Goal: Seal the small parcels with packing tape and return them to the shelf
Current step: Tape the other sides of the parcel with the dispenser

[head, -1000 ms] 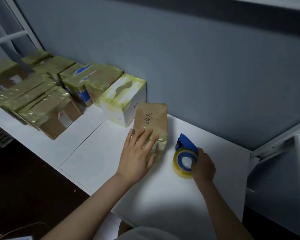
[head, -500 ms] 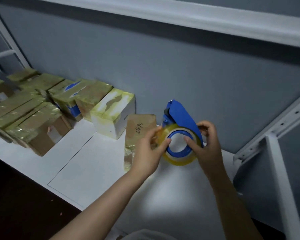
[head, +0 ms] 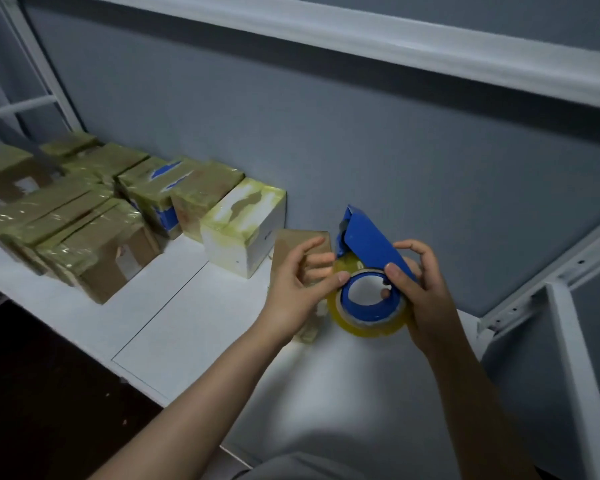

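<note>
Head view: left hand (head: 298,289) and right hand (head: 426,292) pinch tape dispenser (head: 368,237), brown parcel (head: 288,239) just behind them.

Looked down on a flat white shelf board (head: 174,323) backed by a plain blue-grey wall (head: 361,150). Capped above by a white upper shelf edge (head: 395,39), framed at right by a white metal upright post (head: 575,393). Lit dimly, with a dark floor (head: 42,393) below left.

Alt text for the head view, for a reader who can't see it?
A person's right hand grips a blue tape dispenser above a white shelf while the left hand pinches its yellowish tape roll. Behind them a small brown parcel stands beside a white box and a row of taped boxes.
</note>
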